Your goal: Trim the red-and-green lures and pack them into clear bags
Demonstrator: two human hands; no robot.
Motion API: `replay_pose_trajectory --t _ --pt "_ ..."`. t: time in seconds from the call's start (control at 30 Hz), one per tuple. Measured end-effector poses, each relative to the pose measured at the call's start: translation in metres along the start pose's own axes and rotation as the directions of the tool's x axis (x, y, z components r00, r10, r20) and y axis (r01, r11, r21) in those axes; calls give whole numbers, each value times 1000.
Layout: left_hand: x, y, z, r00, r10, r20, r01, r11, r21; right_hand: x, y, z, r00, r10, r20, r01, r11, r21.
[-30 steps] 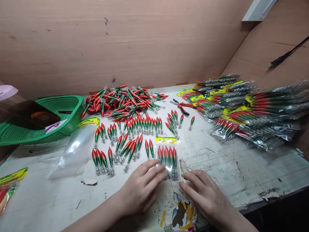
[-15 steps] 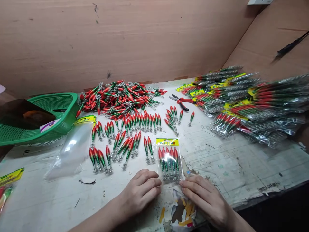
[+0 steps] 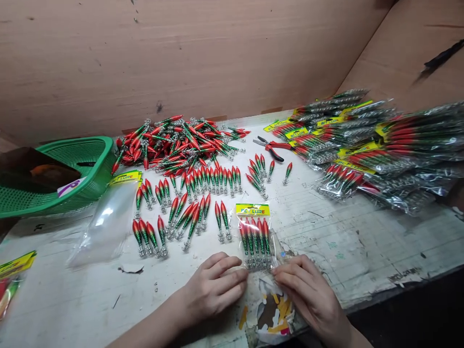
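Observation:
A clear plastic bag point(image 3: 255, 238) with a yellow header card lies in front of me, several red-and-green squid lures side by side inside it. At its lower left corner my left hand point(image 3: 219, 284) has its fingers curled and pressed together on the film. My right hand point(image 3: 309, 286) pinches the lower right corner, thumb hidden under the fingers. Between the hands the bag's bottom end is taut near the lures' hooks. Loose squid lures point(image 3: 188, 217) lie in groups just beyond my left hand, with two more lures point(image 3: 223, 221) beside the bag.
Unfilled bags point(image 3: 105, 222) are stacked at left by a green basket point(image 3: 90, 183). A heap of lures point(image 3: 177, 145) sits at the back wall. Red-handled pliers point(image 3: 271, 146) lie near piled filled packs point(image 3: 362, 154). The worktable's front edge is torn near my right hand.
The view has shifted slightly. My hands have stayed at the bag's lower corners, and the bag now lies a little flatter with its header more plainly visible.

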State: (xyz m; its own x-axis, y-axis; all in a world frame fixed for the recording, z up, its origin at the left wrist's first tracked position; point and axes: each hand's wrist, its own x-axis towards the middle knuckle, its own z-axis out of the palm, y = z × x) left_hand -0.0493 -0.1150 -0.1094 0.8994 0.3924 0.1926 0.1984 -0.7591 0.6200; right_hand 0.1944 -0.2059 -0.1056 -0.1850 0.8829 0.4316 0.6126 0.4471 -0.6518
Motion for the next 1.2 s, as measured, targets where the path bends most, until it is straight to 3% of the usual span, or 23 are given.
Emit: replay_pose_trajectory --t 0.1,0.17,0.23,0.33,0.43,0.5,0.67,0.73,0.83,0.9,1.07,1.2 --pt "0 2 1 998 34 -52 -32 999 33 -4 2 -2 997 6 71 -6 1000 7" --pt "1 6 5 988 49 -144 -40 997 64 -5 0 -2 997 27 78 -29 999 28" --pt "4 13 9 962 -18 -273 34 998 54 -5 -5 1 993 109 50 -110 994 16" --pt "9 27 13 883 -279 -378 281 958 -51 -1 -13 8 967 252 -36 -254 965 -66" --pt "15 38 14 784 -533 -317 489 846 -214 1 -16 18 941 317 -116 -332 931 -149" --pt "18 43 16 719 -637 -279 563 769 -304 1 -16 25 928 334 -162 -362 912 -194" --pt "25 48 25 581 -761 -287 660 648 -380 4 -13 39 871 409 -273 -473 850 -233" --pt "30 48 28 540 -783 -308 709 621 -335 6 -12 41 849 436 -298 -508 830 -231" --pt "39 49 28 486 -814 -320 801 560 -208 9 -9 41 865 416 -281 -488 828 -277" --pt "43 50 27 470 -817 -334 833 535 -138 9 -8 41 878 403 -259 -472 819 -327" --pt "44 52 30 528 -740 -417 815 579 5 9 -5 44 827 438 -353 -548 767 -333" --pt "42 48 32 509 -740 -440 808 587 -51 9 -3 49 794 440 -419 -563 793 -235"
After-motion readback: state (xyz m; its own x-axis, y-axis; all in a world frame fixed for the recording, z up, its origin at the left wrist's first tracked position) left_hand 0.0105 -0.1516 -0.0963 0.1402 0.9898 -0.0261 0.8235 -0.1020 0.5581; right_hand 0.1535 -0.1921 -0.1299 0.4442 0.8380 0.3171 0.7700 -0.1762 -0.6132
